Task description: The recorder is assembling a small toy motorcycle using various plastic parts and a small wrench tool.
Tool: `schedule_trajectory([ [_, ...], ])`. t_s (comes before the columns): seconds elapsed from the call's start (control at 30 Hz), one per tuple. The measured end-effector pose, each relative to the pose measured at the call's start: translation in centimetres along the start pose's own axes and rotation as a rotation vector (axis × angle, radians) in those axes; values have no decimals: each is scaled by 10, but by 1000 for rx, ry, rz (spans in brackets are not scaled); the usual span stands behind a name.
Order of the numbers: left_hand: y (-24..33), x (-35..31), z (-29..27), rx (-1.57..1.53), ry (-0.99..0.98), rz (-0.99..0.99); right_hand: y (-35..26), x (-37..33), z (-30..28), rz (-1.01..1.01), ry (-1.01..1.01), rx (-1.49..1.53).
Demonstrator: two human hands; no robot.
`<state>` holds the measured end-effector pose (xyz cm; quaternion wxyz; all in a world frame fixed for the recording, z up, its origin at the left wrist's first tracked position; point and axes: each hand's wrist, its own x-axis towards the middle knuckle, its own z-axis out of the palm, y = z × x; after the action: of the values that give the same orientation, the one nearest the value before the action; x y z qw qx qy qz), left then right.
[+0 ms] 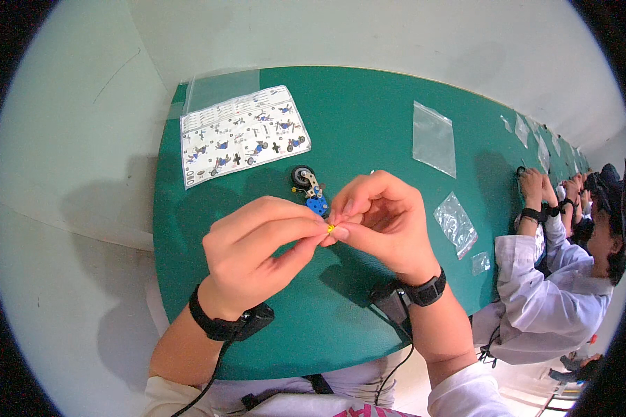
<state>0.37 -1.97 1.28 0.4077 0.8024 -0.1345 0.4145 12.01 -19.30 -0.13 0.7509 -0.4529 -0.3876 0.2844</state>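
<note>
Above the green table, my left hand (264, 254) and my right hand (386, 222) meet at their fingertips. Both pinch one tiny yellow piece (331, 228), mostly covered by the fingers, so its exact kind cannot be made out. Just beyond the hands lies a partly built toy vehicle (316, 201) with blue and light grey parts. A black-tyred wheel (302, 176) forms its far end, and a bit of yellow shows beside that wheel. My hands hide the near end of the model.
A printed picture instruction sheet (247, 135) lies at the far left on the green table (368, 104), beside a clear plastic sheet (219, 92). Clear bags (435, 139) (456, 224) lie to the right. A co-worker in a white sleeve (535, 278) works farther right. Cables hang from my wrist bands.
</note>
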Motion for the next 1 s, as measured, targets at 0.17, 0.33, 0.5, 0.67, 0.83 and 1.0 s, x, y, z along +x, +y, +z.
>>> schedule_trajectory([
  [0.17, 0, 1, -4, -49, -94, -22, -4, 0, -2, -8, -30, -38],
  [0.33, -1, 0, -5, -86, -106, -60, -6, 1, 0, -24, -38, -70],
  [0.5, 0, 2, -6, -102, -121, -80, -9, 2, 0, -41, -41, -91],
  [0.67, 5, 1, -2, -103, -78, -112, -9, 1, -1, -35, -43, -110],
  [0.83, 8, 2, -1, -80, -77, -83, -14, 1, -3, -67, -59, -168],
  [1.0, 9, 0, -4, -79, -74, -69, -13, 4, 2, -97, -67, -181],
])
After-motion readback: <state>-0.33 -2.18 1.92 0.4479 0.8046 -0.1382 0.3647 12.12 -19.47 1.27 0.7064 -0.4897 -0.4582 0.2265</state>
